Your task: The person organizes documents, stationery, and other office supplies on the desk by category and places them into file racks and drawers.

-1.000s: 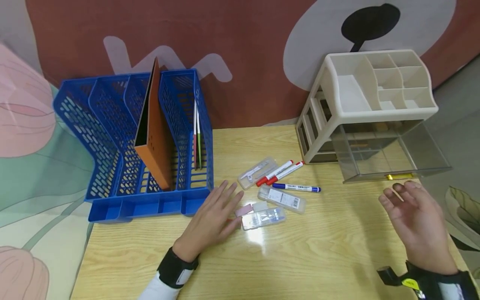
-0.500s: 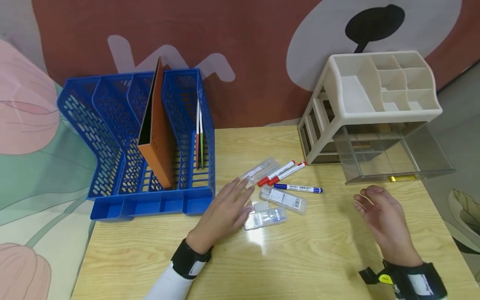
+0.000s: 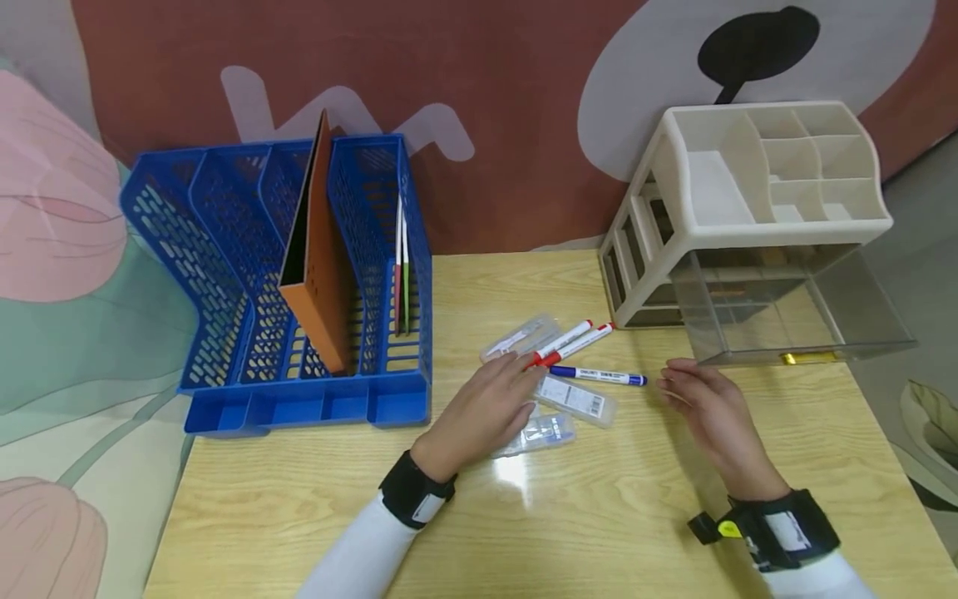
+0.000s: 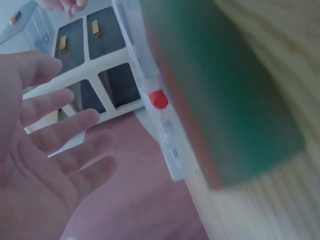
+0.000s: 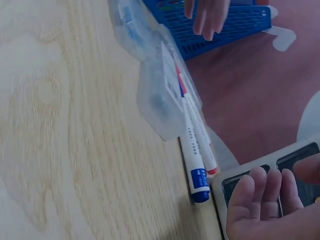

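My left hand (image 3: 482,412) hovers over the small pile of stationery in the head view. In the left wrist view its fingers are spread and hold nothing. Near its fingertips lie two red markers (image 3: 576,341), a clear plastic case (image 3: 520,334), a labelled case (image 3: 572,397) and another clear case (image 3: 542,434). My right hand (image 3: 707,420) is in the air just right of a blue marker (image 3: 599,376), fingers loosely bent with nothing in them. A blurred green block (image 4: 225,100) with an orange edge stands close in the left wrist view.
A blue file rack (image 3: 299,403) at left holds an orange folder (image 3: 318,308) and two thin red and green items. At right stands a white desk organizer (image 3: 677,191), its clear drawer (image 3: 808,345) pulled out above my right hand. A patterned cloth hangs behind the table.
My left hand has moved right, from beside the cases to over the pile. My right hand has come left from the drawer front toward the blue marker. The stationery appears unmoved.
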The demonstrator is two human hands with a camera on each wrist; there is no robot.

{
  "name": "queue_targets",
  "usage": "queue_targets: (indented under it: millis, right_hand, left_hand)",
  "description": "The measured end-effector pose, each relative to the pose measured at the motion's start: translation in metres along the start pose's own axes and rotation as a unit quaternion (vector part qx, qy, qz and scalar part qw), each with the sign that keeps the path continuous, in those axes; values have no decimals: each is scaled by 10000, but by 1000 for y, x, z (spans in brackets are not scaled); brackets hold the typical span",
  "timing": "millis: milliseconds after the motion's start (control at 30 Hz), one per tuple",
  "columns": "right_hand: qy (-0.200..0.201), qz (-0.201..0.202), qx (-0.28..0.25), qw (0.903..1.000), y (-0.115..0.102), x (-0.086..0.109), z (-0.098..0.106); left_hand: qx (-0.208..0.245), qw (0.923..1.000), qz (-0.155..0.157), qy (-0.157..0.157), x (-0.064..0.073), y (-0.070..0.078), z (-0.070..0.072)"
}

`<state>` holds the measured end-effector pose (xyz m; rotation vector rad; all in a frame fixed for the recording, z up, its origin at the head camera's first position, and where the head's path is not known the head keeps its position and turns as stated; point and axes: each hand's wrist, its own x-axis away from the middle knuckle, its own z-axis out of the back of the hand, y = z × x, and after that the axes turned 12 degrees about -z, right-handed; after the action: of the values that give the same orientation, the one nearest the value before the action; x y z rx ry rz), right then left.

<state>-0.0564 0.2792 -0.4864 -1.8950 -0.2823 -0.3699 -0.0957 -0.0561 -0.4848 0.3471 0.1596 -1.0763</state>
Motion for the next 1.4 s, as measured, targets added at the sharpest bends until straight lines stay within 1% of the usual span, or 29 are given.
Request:
queue_targets:
  millis: [33, 100, 167, 233, 367, 433, 500, 600, 633, 667, 733, 833, 933, 1100, 1233, 1300, 1400]
  right_hand:
    - [26, -16, 136, 9999, 0, -2, 0]
    - [110, -37, 592, 9982, 1, -6, -1]
    - [263, -60, 1190, 9925, 1, -9, -2]
    - [474, -92, 1803, 9824, 1, -11, -4]
    - [829, -28, 2963, 9515, 2, -17, -7]
    - [820, 133, 3572, 9303, 3, -21, -8]
    - [702, 346, 4273, 9007, 4, -24, -10]
    - [455, 702, 5214, 8492, 6, -30, -14]
    - [348, 770, 5404, 8372, 6, -31, -16]
    - [273, 872, 5543, 8273, 7, -33, -18]
    - [148, 1041, 5725, 8132, 9, -36, -20]
    - [19, 1163, 5868, 8013, 11, -39, -24]
    - [31, 1298, 6119, 7802, 13, -41, -27]
    - [129, 1569, 6464, 7466, 15, -44, -31]
    - [208, 1780, 6612, 7285, 15, -47, -33]
    - [220, 1909, 6642, 7224, 16, -49, -33]
    - [237, 2104, 6615, 7195, 16, -49, -33]
  left_hand:
    - [-27, 10000, -28, -4, -2, 0, -2]
    - [-126, 9999, -71, -59, -7, 0, -4]
    - [-165, 9998, -105, -69, -11, -1, -6]
    - [-210, 9997, -127, -53, -15, -2, -8]
    - [-227, 9996, -147, -4, -21, -4, -13]
    - [-270, 9995, -117, -61, -24, -4, -15]
    - [-328, 9993, -80, -161, -27, -3, -17]
    - [-414, 9987, -65, -297, -30, -3, -20]
    - [-440, 9985, -76, -325, -32, -2, -21]
    - [-463, 9983, -92, -350, -33, -2, -22]
    - [-505, 9980, -144, -359, -35, -2, -25]
    - [-610, 9973, -225, -334, -38, -1, -27]
    - [-707, 9966, -243, -332, -41, 0, -29]
    - [-742, 9961, -148, -449, -45, 1, -31]
    - [-744, 9959, -84, -507, -46, 2, -31]
    - [-745, 9958, -75, -520, -46, 3, -32]
    - [-754, 9957, -37, -540, -46, 3, -32]
